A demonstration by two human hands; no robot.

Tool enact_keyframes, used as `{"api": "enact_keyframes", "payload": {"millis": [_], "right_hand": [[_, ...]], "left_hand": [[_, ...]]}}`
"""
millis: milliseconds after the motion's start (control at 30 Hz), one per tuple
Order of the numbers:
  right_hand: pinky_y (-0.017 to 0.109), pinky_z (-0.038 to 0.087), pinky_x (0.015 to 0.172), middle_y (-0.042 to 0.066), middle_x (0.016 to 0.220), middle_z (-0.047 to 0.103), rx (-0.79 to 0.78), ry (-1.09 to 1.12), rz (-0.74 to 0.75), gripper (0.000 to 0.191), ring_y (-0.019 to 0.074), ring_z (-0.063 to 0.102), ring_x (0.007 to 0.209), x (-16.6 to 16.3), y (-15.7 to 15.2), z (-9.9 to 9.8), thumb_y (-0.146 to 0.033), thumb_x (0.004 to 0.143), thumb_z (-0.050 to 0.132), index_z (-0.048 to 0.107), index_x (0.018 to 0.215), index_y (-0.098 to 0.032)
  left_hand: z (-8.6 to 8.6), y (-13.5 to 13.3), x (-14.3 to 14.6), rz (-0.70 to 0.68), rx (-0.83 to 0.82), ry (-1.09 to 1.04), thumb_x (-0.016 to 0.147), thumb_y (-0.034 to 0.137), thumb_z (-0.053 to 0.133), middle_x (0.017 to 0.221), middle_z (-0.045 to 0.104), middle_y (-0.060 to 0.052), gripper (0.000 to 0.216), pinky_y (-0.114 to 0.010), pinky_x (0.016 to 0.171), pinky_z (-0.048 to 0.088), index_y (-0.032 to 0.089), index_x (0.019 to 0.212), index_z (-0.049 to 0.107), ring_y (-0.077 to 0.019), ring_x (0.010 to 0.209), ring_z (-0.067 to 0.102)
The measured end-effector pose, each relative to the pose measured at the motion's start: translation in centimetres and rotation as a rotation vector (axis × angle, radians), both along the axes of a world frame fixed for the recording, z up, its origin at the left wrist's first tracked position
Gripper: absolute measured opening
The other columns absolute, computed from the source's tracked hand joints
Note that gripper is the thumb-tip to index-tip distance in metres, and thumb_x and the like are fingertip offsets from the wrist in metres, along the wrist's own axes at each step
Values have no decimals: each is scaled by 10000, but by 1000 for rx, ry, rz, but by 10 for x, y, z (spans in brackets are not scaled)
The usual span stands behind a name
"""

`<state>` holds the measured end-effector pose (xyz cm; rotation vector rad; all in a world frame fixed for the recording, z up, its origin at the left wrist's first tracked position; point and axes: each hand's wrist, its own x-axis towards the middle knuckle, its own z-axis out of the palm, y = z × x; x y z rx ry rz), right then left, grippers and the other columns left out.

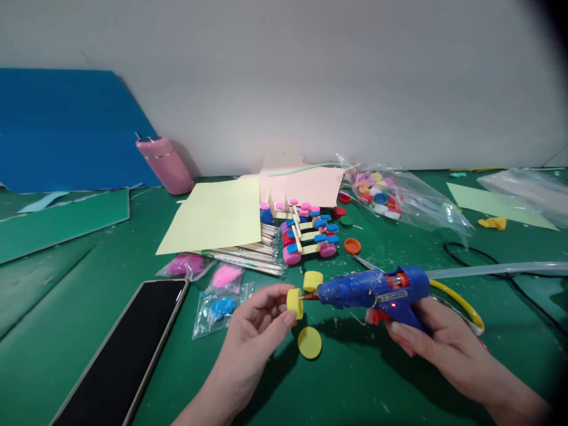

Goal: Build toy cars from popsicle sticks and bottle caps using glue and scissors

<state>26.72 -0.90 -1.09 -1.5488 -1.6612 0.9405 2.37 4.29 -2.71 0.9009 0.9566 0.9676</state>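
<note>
A yellow bottle cap [293, 303] is pinched between the thumb and fingers of my left hand [260, 337], its inner side facing right. My right hand [437, 337] grips the handle of a blue hot glue gun [368, 289], which has a red trigger and a small lit red light. The gun's nozzle points left and its tip meets the cap's inside. Behind the nozzle stands a second yellow cap [313, 280]; a third yellow cap [309, 342] lies flat in front. A clear glue stick [492, 270] sticks out of the gun's rear.
Small cap-wheeled stick models [306, 236] stand behind my hands. A phone [128, 349] lies at left, near bags of pink and blue clay [222, 309]. A clear bag of caps [381, 189], coloured paper [213, 213], scissors [366, 263], a pink tumbler [165, 165] and a black cable [479, 253] are farther back.
</note>
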Motion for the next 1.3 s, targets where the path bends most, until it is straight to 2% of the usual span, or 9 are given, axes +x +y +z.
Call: {"api": "enact_keyframes", "payload": {"millis": [133,233,333,600,767,900,1033,1167,1300], "right_hand": [[205,413,446,-15,567,496,-6,13,39,241,128,461,497,1,1,0,-390,805,504,503,626,-229],[218,419,459,-19,541,485,-11,15,-29,179,136,447,491,-2,-1,0,-409,793,517,585,763,-246],[225,416,465,-17,550,494,-32,30,-33,207,140,447,494,-4,-3,1,-421,788,521,615,876,-259],[223,400,467,-19,559,483,-48,42,-49,207,141,445,507,-5,-4,2,-443,779,518,609,822,-261],[223,386,460,-16,552,482,-25,1,-62,244,135,444,505,-6,-3,1,-442,787,505,548,673,-231],[212,387,457,-10,606,514,-66,46,-59,220,129,434,515,-6,-4,1,-446,783,507,585,776,-241],[207,377,452,-19,559,466,-79,39,-72,255,124,417,505,-6,-6,1,-466,771,518,593,717,-229],[216,374,461,-12,573,479,-86,12,-74,280,130,423,517,-6,-6,1,-480,769,515,600,709,-220],[222,387,485,-9,619,520,-115,67,-33,263,134,444,537,-5,-5,1,-468,784,501,606,842,-235]], "left_hand": [[1,-1,0,5,7,-10,704,218,658,847,639,-11,194,-182,674,448,224,898,653,-119,782,552],[1,-1,-1,4,6,-23,708,222,654,861,642,-16,198,-188,679,450,223,906,653,-123,785,552],[1,-1,-1,1,5,-32,708,229,656,850,641,-14,196,-184,674,447,223,903,655,-116,765,545],[1,-2,-1,-31,18,-24,730,229,634,844,628,-2,185,-178,680,431,231,914,648,-104,752,530],[-2,-1,-3,-31,22,2,732,231,629,838,624,-15,198,-200,684,429,227,929,645,-117,752,533],[-2,0,-3,-33,36,12,738,233,621,842,624,-15,197,-204,687,428,235,934,643,-118,751,532],[1,0,-1,-25,45,22,739,235,618,852,626,-15,184,-200,675,431,234,922,647,-116,750,527],[2,0,-1,-11,46,18,734,242,623,866,629,-14,185,-202,672,437,237,917,650,-123,771,529],[0,-1,-3,-20,40,17,741,237,618,850,632,-7,186,-196,678,432,239,925,648,-113,753,528]]}}
